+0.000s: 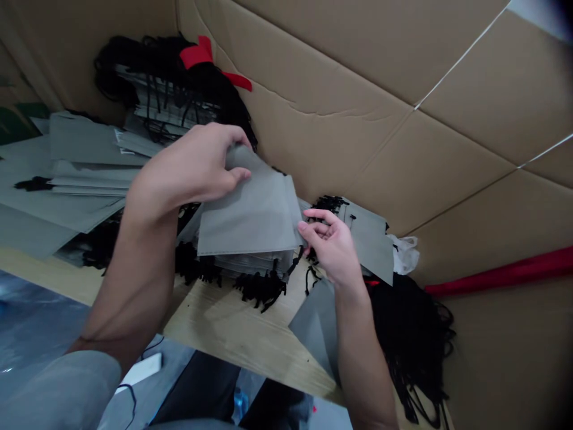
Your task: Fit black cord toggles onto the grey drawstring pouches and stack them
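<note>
My left hand [192,164] pinches the upper left corner of a grey fabric pouch [250,218] between thumb and fingers. My right hand [331,242] grips the same pouch at its right edge with curled fingers. The pouch lies on top of a stack of like grey pouches [250,263] with black drawstrings [259,289] hanging out over the wooden tabletop [233,328]. Another grey pouch [371,239] lies just behind my right hand.
Flat grey pouches [67,179] are spread at the left. A tied bundle with black cords and a red ribbon [197,55] leans on the cardboard wall [380,101] at the back. Loose black cords [412,340] pile up at the right, below a red strip [501,275].
</note>
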Motion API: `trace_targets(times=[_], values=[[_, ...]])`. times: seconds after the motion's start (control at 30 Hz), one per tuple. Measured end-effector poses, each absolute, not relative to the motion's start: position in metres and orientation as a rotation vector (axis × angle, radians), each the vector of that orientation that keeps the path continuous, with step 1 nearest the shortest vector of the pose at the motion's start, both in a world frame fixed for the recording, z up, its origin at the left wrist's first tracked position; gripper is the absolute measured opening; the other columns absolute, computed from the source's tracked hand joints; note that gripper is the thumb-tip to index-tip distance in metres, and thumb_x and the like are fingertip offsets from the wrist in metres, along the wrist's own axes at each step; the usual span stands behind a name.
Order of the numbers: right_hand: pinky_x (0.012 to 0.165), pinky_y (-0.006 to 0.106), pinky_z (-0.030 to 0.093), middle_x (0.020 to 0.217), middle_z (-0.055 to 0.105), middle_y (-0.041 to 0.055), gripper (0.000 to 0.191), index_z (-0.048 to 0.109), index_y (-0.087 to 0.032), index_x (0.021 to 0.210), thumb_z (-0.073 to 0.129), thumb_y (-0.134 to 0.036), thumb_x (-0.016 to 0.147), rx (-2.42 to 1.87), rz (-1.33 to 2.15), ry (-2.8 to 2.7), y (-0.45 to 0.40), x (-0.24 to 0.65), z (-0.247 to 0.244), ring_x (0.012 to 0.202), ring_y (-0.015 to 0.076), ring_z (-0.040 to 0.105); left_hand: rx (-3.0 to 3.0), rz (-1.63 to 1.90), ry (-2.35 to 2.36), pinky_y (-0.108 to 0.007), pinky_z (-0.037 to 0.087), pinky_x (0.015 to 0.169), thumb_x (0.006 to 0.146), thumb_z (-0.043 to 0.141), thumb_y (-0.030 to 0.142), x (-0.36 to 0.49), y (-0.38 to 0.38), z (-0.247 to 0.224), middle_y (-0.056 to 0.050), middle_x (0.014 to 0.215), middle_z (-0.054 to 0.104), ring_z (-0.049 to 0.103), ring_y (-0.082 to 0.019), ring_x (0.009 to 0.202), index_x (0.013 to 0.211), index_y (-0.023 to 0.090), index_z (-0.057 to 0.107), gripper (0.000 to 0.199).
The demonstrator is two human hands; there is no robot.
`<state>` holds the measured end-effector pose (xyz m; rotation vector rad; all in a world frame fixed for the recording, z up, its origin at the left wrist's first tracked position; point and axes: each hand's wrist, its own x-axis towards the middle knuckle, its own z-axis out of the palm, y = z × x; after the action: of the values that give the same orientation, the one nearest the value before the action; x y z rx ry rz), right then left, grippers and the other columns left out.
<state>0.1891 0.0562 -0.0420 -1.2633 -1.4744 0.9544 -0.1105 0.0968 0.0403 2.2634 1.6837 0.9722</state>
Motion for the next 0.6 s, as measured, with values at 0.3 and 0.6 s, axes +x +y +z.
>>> trace_targets(times=[0.3, 0.6], values=[[0.068, 0.034, 0.053, 0.078, 0.077, -0.0001, 0.015, 0.068, -0.028, 0.094, 0.078, -0.038, 0.098, -1.413, 0.709, -1.689, 0.043, 0.154, -0.060, 0.068, 0.0179, 0.068, 2.399, 0.743, 1.465, -0.053, 0.063, 0.122, 0.108, 0.091, 0.056, -0.136, 0.186, -0.019, -0.005, 0.121, 0.083, 0.078, -0.027, 0.122, 0.125, 0.018, 0.083, 0.042], [0.073, 0.036, 0.049, 0.075, 0.075, -0.0004, 0.012, 0.062, -0.029, 0.090, 0.069, -0.029, 0.100, -1.522, 0.540, -1.768, 0.041, 0.148, -0.061, 0.069, 0.0201, 0.069, 2.464, 0.631, 1.431, -0.052, 0.071, 0.118, 0.113, 0.089, 0.048, -0.139, 0.196, -0.027, -0.009, 0.140, 0.081, 0.081, -0.027, 0.128, 0.142, 0.018, 0.079, 0.043]])
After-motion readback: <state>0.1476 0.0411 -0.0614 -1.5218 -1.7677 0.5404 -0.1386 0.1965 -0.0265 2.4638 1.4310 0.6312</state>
